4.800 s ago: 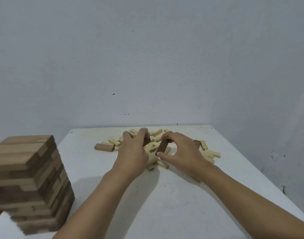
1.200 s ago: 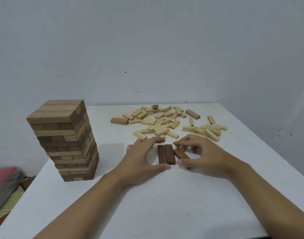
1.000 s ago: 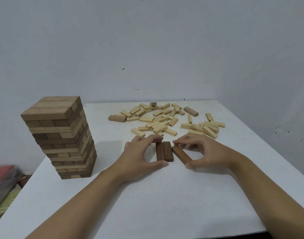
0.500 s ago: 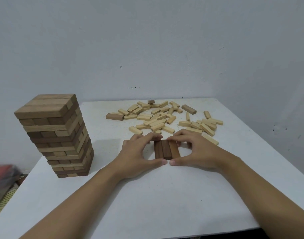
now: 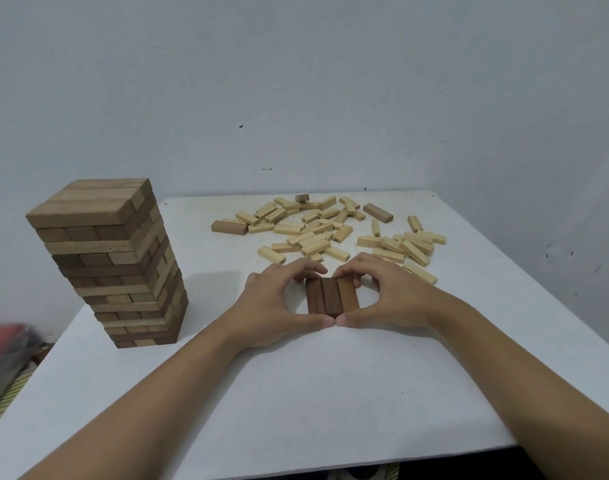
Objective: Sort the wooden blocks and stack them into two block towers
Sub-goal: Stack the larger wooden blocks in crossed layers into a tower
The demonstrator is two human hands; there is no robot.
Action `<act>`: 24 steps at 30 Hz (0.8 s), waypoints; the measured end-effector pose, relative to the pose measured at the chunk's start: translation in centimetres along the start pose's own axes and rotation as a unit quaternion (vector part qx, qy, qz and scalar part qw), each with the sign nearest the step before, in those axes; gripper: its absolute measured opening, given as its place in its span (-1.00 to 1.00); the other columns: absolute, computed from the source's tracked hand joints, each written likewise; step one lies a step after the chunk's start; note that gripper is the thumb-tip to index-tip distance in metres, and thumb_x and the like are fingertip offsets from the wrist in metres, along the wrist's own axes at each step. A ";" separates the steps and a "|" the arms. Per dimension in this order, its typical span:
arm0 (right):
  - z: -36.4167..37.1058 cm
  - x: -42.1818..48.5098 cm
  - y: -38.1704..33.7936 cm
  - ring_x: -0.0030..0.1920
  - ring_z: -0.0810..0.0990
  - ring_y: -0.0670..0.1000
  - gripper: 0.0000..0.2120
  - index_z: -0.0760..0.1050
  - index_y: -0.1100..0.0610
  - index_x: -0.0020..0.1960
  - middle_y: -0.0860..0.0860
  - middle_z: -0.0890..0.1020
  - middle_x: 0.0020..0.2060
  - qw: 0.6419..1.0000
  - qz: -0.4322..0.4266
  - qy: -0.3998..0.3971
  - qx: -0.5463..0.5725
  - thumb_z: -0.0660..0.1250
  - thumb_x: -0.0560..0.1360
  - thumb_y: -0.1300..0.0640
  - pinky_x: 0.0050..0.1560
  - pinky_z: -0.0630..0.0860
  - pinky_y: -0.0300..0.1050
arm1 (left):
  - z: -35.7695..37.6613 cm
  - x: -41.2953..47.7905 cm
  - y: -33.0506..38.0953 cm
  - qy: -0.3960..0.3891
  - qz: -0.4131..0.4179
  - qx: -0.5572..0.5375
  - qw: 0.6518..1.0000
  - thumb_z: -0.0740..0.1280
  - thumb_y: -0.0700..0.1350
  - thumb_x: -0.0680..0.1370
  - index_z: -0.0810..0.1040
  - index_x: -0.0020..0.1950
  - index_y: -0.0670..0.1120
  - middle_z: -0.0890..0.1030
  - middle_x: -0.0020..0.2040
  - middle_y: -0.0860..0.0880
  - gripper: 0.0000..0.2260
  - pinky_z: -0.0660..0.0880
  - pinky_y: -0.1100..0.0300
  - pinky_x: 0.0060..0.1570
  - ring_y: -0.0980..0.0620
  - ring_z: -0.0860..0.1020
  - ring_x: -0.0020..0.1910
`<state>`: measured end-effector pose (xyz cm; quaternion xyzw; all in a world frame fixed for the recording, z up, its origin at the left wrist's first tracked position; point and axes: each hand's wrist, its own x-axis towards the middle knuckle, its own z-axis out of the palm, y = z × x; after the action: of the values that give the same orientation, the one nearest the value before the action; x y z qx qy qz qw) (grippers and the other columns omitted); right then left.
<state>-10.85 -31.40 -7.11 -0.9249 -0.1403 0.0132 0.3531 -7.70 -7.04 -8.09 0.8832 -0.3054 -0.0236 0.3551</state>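
Since a second ago the skewed third block has closed up. Three dark blocks [image 5: 332,295] now lie flush in one row at mid-table [image 5: 330,393]. Our left hand [image 5: 275,303] and right hand [image 5: 389,299] cup the row, thumbs meeting at its near end and fingertips on the far end. Note: square both ends with even pressure before laying a crosswise layer. The tower [image 5: 112,265] stands well to the left, pale blocks [image 5: 330,233] scattered behind.
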 end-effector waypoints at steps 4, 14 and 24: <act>-0.1 -0.1 -0.1 0.13 0.48 -0.27 -0.41 0.55 -0.12 0.30 -0.23 0.48 0.04 1.000 0.004 -0.009 0.012 0.66 0.33 -0.09 0.06 0.35 -0.40 | -0.1 0.0 0.1 0.002 -0.007 -0.030 1.000 0.59 0.25 0.32 0.43 0.31 0.37 0.55 0.17 0.41 -0.39 0.27 -0.13 0.43 0.26 0.43 0.32; -0.1 -0.4 -0.8 0.16 0.50 -0.19 -0.46 0.59 -0.12 0.24 -0.21 0.50 0.13 0.999 -0.023 -0.013 0.034 0.68 0.32 -0.04 0.08 0.44 -0.36 | -0.5 -0.3 0.6 0.011 0.007 -0.093 0.996 0.68 0.06 0.28 0.40 0.29 0.20 0.62 0.13 0.26 -0.31 0.35 -0.14 0.35 0.11 0.47 0.30; -3.4 -2.5 -8.3 0.00 0.45 -0.08 -0.42 0.64 0.08 0.23 -0.04 0.50 0.07 0.972 -0.185 0.141 -0.036 0.72 0.25 0.10 -0.05 0.39 -0.24 | -5.3 -2.1 4.7 0.162 0.216 0.028 0.962 0.68 -0.01 0.29 0.50 0.29 -0.01 0.59 0.18 0.16 -0.37 0.39 0.34 0.16 0.09 0.52 0.22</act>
<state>-14.93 -28.39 0.68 -0.8875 -0.2582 -0.1881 0.3321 -10.52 -5.28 -1.51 0.7979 -0.4274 0.2058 0.3720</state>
